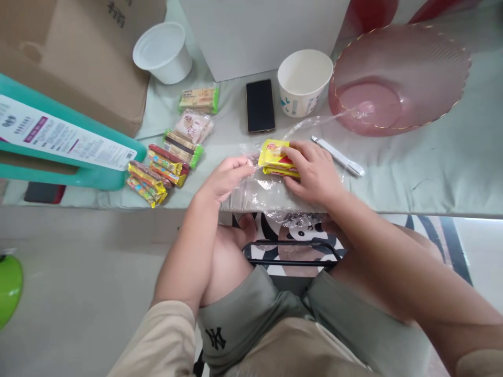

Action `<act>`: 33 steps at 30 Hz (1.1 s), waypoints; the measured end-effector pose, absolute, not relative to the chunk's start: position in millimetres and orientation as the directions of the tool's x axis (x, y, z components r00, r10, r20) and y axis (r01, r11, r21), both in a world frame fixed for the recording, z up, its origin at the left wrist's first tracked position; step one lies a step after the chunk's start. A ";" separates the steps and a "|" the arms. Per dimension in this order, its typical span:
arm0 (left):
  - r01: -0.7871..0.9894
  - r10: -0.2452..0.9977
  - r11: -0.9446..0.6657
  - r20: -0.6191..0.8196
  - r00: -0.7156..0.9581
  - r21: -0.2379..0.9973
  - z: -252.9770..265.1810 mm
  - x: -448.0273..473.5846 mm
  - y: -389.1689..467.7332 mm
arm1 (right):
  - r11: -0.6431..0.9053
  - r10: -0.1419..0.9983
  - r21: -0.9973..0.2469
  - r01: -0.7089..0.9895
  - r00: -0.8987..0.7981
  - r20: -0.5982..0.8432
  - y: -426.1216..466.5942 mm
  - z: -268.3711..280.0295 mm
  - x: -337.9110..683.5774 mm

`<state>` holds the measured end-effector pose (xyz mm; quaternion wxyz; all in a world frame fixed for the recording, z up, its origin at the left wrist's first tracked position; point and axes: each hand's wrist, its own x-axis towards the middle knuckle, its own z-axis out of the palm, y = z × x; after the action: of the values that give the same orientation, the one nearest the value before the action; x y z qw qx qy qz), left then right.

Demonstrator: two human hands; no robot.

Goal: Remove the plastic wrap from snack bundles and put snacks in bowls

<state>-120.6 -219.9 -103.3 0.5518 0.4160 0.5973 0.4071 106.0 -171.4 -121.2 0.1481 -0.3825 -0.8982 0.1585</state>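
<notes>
Clear plastic wrap (261, 195) lies crumpled near the table's front edge, with part of it hanging over. My left hand (227, 179) pinches that wrap at its left side, fingers closed. Small yellow snack packets (272, 153) are stacked on the wrap, and my right hand (317, 172) grips them from the right, fingers curled over their top. Its palm hides part of the stack. Just right of this hand lies a slim white utility knife (341, 157). A dark phone (260, 107) rests behind the packets.
Behind stand a white paper tub (301, 100), a pink glass bowl (426, 107) and a white plastic tub (171, 60). Wrapped snacks (193, 125) and yellow-ended snack sticks (147, 180) lie to the left, near a teal handled container (128, 175) and a cardboard box (102, 63).
</notes>
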 end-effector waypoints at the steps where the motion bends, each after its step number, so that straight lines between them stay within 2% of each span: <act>1: -0.063 0.949 0.309 -0.312 -0.037 0.949 -102.8 -116.8 -218.4 | 0.650 0.738 -0.408 0.641 -0.660 0.139 -169.0 -119.7 104.9; 4: -0.328 0.957 0.247 -0.282 -0.062 0.912 -96.3 -105.9 -213.5 | 0.614 0.763 -0.472 0.633 -0.628 0.151 -161.2 -115.4 103.9; 6: -0.454 0.948 0.211 -0.294 -0.119 0.866 -90.4 -102.5 -209.3 | 0.569 0.794 -0.564 0.599 -0.579 0.186 -156.5 -112.1 106.6; 10: -0.650 0.828 0.151 -0.455 -0.329 0.745 -86.6 -108.9 -193.3 | 0.445 0.818 -0.795 0.412 -0.548 0.174 -150.7 -104.4 119.7; 13: -0.731 0.722 0.081 -0.546 -0.425 0.677 -88.8 -115.2 -176.4 | 0.362 0.822 -0.893 0.266 -0.543 0.171 -145.9 -96.0 133.7; 15: -0.756 0.718 0.082 -0.565 -0.407 0.649 -88.7 -114.4 -167.5 | 0.389 0.871 -0.887 0.248 -0.412 0.267 -139.6 -88.0 144.9; 16: -0.759 0.726 0.094 -0.566 -0.390 0.644 -88.1 -112.4 -164.5 | 0.417 0.895 -0.860 0.295 -0.298 0.332 -135.0 -83.9 151.3; 18: -0.749 0.751 0.135 -0.560 -0.350 0.649 -86.7 -105.9 -161.1 | 0.419 0.893 -0.761 0.495 -0.070 0.446 -123.0 -77.9 165.5; 20: -0.722 0.786 0.198 -0.547 -0.287 0.663 -86.1 -98.7 -160.0 | 0.322 0.864 -0.619 0.716 0.046 0.502 -108.6 -78.1 180.1; 23: -0.681 0.826 0.263 -0.524 -0.206 0.683 -88.8 -91.9 -159.7 | 0.211 0.879 -0.400 0.892 0.007 0.477 -88.8 -89.3 197.4; 25: -0.664 0.840 0.283 -0.513 -0.176 0.692 -92.2 -91.4 -159.6 | 0.233 0.872 -0.327 0.916 -0.048 0.487 -82.6 -94.7 202.3; 28: -0.654 0.847 0.290 -0.505 -0.163 0.698 -97.1 -94.3 -158.9 | 0.342 0.822 -0.355 0.870 -0.094 0.562 -90.4 -81.4 198.1; 30: -0.670 0.835 0.234 -0.499 -0.233 0.704 -99.5 -96.2 -157.3 | 0.437 0.821 -0.419 0.796 -0.164 0.546 -106.6 -58.6 188.5; 32: -0.691 0.793 0.155 -0.506 -0.339 0.706 -101.8 -97.1 -154.6 | 0.563 0.817 -0.493 0.664 -0.356 0.454 -127.5 -36.3 174.5; 33: -0.696 0.761 0.112 -0.511 -0.399 0.710 -103.1 -97.3 -153.1 | 0.632 0.774 -0.525 0.570 -0.494 0.396 -138.0 -29.3 166.0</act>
<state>-97.3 -153.1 -103.1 0.5471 0.0324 0.5064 0.6657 166.0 -138.0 -29.3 0.3104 -0.3959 -0.8484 0.1647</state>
